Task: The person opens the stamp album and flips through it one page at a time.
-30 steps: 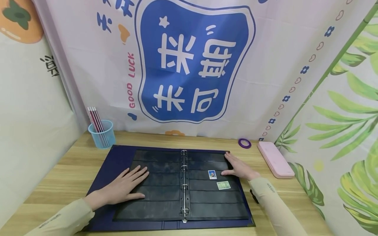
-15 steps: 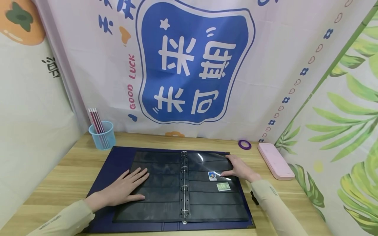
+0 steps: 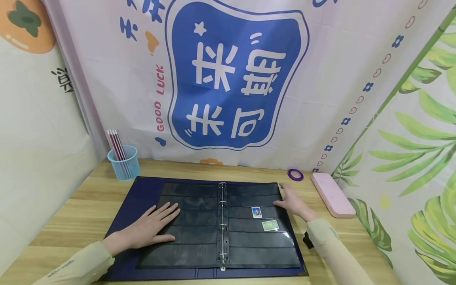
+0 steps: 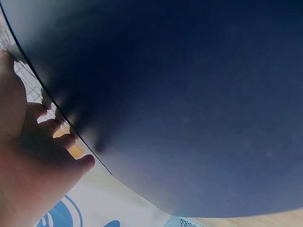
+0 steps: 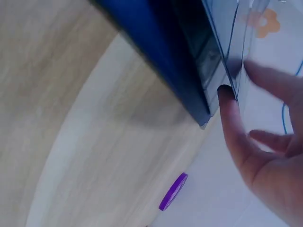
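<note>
A navy ring binder lies spread on the table, with black pocket pages on both sides of its metal rings. My left hand rests flat on the left page, fingers spread. At the upper right edge of the right page, my right hand pinches the page's edge; the right wrist view has this edge between thumb and finger, lifted off the cover. Two stamps sit in the right page's pockets: a blue one and a green one.
A light blue mesh cup with several pencils stands at the back left. Behind the binder on the right lie a purple tape ring and a pink case. Printed cloth hangs along the table's back edge.
My right hand has shifted slightly right, from lying over the right page's upper corner to pinching its outer edge. Glare on the page has moved. My left hand has stayed in place.
</note>
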Demonstrator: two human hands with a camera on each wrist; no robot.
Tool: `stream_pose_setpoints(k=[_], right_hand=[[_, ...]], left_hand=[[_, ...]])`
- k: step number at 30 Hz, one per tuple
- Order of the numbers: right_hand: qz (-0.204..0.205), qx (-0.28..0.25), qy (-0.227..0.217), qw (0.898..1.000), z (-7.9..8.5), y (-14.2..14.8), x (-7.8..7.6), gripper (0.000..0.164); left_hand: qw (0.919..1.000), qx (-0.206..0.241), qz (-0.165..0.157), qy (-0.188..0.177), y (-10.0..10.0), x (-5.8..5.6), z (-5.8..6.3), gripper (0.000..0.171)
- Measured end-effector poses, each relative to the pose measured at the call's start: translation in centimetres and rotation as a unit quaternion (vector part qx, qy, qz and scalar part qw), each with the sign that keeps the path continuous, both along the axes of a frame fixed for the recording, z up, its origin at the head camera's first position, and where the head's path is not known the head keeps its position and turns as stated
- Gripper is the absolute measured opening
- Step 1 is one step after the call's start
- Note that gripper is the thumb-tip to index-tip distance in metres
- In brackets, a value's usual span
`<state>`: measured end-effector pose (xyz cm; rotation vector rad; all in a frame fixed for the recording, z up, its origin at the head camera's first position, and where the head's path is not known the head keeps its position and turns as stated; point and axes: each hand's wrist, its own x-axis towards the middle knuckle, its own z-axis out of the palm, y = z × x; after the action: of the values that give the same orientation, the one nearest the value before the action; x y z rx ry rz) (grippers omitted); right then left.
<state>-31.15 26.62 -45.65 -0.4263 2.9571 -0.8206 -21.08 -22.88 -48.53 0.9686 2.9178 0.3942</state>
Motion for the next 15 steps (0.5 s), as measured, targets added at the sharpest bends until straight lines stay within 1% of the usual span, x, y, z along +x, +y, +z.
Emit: stream_pose_setpoints(k=[4, 6, 8, 10, 12, 15], right_hand=[[-0.045, -0.051, -0.032, 0.997, 0.8, 0.5, 0.5, 0.043], [-0.052, -0.082, -0.055, 0.994, 1.4, 0.6, 0.5, 0.032], [-0.05, -0.116, -0.074, 0.989, 2.2, 0.6, 0.4, 0.028], [-0.045, -0.145, -0.08, 0.985, 3.1, 0.5, 0.2, 0.028], [-0.038, -0.155, -0.069, 0.985, 4.4, 0.2, 0.1, 0.027], [-0.039, -0.139, -0.034, 0.989, 6.5, -0.5, 0.1, 0.026]], left_hand=[[1.0, 0.003, -0.001, -0.004, 0.0, 0.0, 0.0, 0.084], [1.0, 0.004, 0.001, -0.007, 0.0, -0.1, 0.0, 0.084], [1.0, 0.005, 0.0, -0.007, -0.1, -0.1, 0.1, 0.084], [1.0, 0.006, 0.0, -0.007, -0.1, -0.1, 0.1, 0.084], [0.9999, 0.007, -0.002, -0.007, -0.1, -0.1, 0.1, 0.084], [0.9999, 0.009, -0.005, -0.009, -0.1, -0.1, 0.2, 0.084]])
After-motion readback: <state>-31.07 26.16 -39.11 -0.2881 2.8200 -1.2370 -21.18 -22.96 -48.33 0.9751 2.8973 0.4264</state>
